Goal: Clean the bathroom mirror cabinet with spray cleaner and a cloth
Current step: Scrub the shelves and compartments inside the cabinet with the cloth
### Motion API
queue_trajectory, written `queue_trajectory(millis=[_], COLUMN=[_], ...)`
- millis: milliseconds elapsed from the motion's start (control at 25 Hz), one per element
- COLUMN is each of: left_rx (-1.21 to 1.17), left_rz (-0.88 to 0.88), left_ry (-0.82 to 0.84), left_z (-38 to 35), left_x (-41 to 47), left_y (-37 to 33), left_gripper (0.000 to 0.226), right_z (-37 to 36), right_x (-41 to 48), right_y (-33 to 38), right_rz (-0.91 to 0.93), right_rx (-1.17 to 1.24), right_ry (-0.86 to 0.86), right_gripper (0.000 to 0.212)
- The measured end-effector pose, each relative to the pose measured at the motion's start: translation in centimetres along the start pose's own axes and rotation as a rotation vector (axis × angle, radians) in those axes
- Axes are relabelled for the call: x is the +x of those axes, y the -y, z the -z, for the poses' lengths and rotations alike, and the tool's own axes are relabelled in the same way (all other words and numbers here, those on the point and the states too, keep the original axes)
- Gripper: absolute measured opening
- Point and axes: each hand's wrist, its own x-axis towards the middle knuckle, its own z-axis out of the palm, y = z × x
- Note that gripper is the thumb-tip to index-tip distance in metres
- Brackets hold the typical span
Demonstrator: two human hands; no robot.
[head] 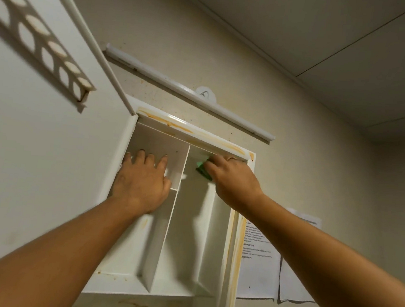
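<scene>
Green cloth (203, 172) is gripped in the right hand (231, 177), up in the top right compartment of the cabinet (193, 129); left hand (141, 182) lies flat, fingers spread, bracing top left. I'd work that corner slowly.

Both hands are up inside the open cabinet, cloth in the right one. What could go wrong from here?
The left hand leans flat on the back panel beside the thin divider; heavy weight there might flex it.
The open door juts out at the left, easy to knock when pulling back.
The right hand holds the green cloth inside; the orange stains on the top rim may be missed.
</scene>
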Motion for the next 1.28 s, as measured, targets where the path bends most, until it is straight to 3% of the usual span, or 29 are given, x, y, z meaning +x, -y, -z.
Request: queue_trajectory(millis=[80,280,480,600,720,800,880,920,1000,1080,1160,1280], left_rx=[0.002,0.0,0.001,-0.004,-0.005,-0.001,0.0,0.001,0.003,0.004,0.006,0.014], left_rz=[0.006,0.006,0.005,-0.001,-0.012,-0.014,-0.004,0.0,0.005,0.005,0.004,-0.002], left_ry=[-0.001,-0.016,0.001,0.028,0.048,0.049,0.048,0.047,0.035,0.025,0.023,0.016], left_z=[-0.1,-0.2,-0.7,-0.6,-0.4,-0.2,-0.1,-0.1,-0.1,0.0,0.1,-0.1], left_x=[0.0,0.0,0.0,0.1,-0.1,-0.3,-0.2,-0.1,-0.1,-0.1,-0.2,-0.1], left_y=[0.0,0.0,0.1,0.2,0.4,0.3,0.2,0.2,0.1,0.1,0.1,0.1], left_gripper=[0.084,0.068,0.067,0.067,0.066,0.068,0.071,0.072,0.076,0.079,0.081,0.078], right_z=[-2.2,-4.2,-4.6,-3.8,-2.6,-1.5,-0.8,-0.7,-1.4,-2.9,-4.5,-4.8], right_x=[0.0,0.3,-1.2,-4.9,-7.1,-5.6,-2.7,-1.6,-0.6,-1.3,-2.2,1.0], right_y=[0.4,2.6,5.2,7.7,8.2,6.6,4.3,3.5,3.6,6.0,8.7,8.8], right_rz=[0.224,-0.004,0.024,0.146,0.035,-0.164,-0.206,-0.205,-0.264,-0.479,-0.889,-1.562], right_rx=[-0.2,-0.447,-0.508,-0.349,0.197,0.52,0.342,0.219,0.187,0.415,0.831,1.503], right_ry=[0.061,0.351,0.449,0.55,0.685,0.496,0.062,-0.073,-0.118,0.01,0.024,-0.284], right_gripper=[0.026,0.024,0.037,0.023,0.018,0.019,0.025,0.03,0.033,0.03,0.023,0.016])
